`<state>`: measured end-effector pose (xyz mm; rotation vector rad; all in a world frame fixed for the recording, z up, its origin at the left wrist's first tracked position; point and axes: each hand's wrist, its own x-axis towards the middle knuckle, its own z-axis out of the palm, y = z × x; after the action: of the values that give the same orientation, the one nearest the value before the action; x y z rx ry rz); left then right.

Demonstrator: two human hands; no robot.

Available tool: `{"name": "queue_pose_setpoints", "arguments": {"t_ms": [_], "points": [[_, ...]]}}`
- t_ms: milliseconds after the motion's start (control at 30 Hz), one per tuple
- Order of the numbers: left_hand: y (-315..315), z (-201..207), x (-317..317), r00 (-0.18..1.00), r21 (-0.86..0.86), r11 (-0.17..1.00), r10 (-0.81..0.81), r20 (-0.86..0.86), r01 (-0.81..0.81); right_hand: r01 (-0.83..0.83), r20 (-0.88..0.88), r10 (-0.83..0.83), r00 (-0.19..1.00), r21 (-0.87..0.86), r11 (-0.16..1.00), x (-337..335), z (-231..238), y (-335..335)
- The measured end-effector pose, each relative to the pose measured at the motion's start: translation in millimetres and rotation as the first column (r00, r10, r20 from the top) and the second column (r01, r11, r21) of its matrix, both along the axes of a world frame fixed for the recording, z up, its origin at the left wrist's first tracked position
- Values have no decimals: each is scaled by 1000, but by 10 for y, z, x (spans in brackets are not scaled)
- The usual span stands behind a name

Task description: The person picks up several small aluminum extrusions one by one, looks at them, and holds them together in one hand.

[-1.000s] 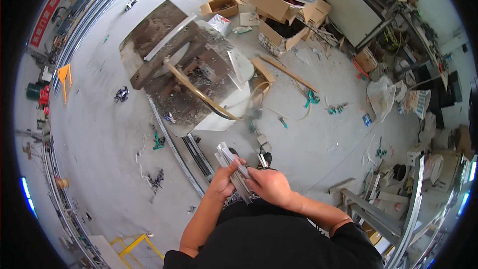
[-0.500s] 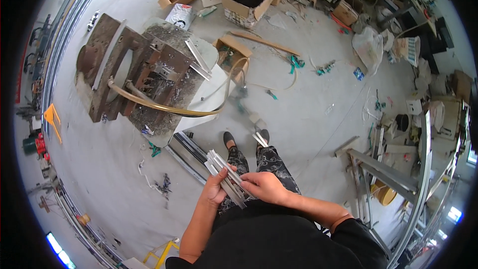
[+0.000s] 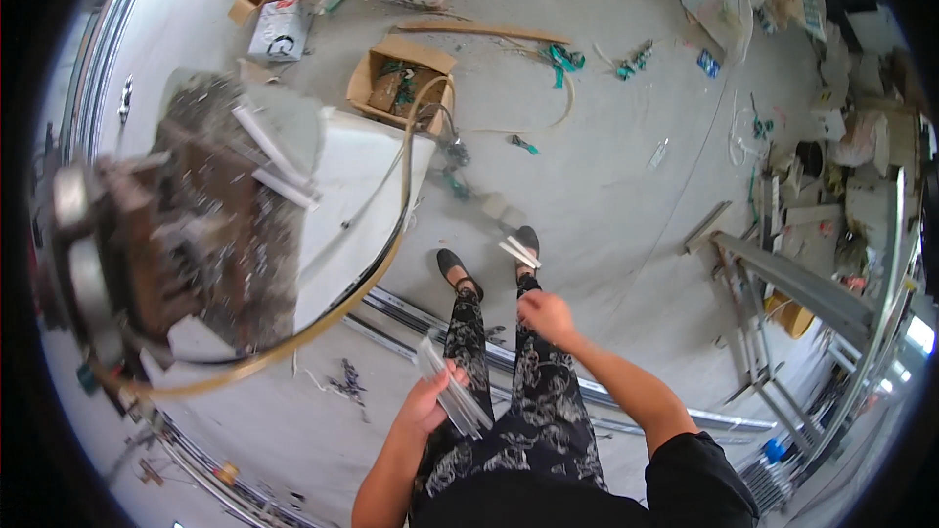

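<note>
My left hand (image 3: pixel 426 405) is closed round a bundle of short silvery metal strips (image 3: pixel 456 393), held slantwise in front of my thigh. Apart from the bundle, my right hand (image 3: pixel 548 319) reaches forward over my right shin, its back facing up. Its fingers are bent downward and mostly hidden, so what they hold, if anything, does not show. Just beyond it, two or three short pale strips (image 3: pixel 520 252) appear over my right shoe. Two longer white strips (image 3: pixel 271 152) lie on the debris-covered bed of a rusty machine (image 3: pixel 220 235) at the left.
A yellowish hose (image 3: pixel 323 328) curves round the machine's near side. Long metal rails (image 3: pixel 391 303) cross the floor by my legs. An open cardboard box (image 3: pixel 377 88) and a wooden strip (image 3: pixel 484 32) lie ahead. A metal frame (image 3: pixel 797 279) stands at the right, near piled bags (image 3: pixel 719 10).
My right hand has left the bundle and moved forward. My left hand still holds the strips. The view has shifted, so the machine appears lower and farther left.
</note>
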<state>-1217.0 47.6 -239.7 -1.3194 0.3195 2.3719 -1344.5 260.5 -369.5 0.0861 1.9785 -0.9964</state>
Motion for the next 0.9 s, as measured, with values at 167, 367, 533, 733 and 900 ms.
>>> {"name": "queue_pose_setpoints", "arguments": {"t_ms": [167, 367, 533, 733, 900], "points": [[11, -607, 364, 994, 135, 989, -69, 82, 58, -269, 111, 245, 963, 471, 840, -29, -1923, 463], [225, -1031, 542, 958, 190, 969, -198, 208, 159, -417, 152, 400, 904, 521, 744, 291, -3611, 354], [278, -1266, 596, 849, 63, 950, -303, 433, 307, -319, 95, 355, 930, 690, 650, 593, -4297, 174], [277, -1312, 498, 853, 2, 931, -336, 399, 366, -433, 157, 417, 895, 527, 732, 715, -4337, 271], [311, -1131, 141, 971, 150, 972, -199, 133, 179, -361, 202, 311, 929, 299, 883, 419, -3004, 484]]}}
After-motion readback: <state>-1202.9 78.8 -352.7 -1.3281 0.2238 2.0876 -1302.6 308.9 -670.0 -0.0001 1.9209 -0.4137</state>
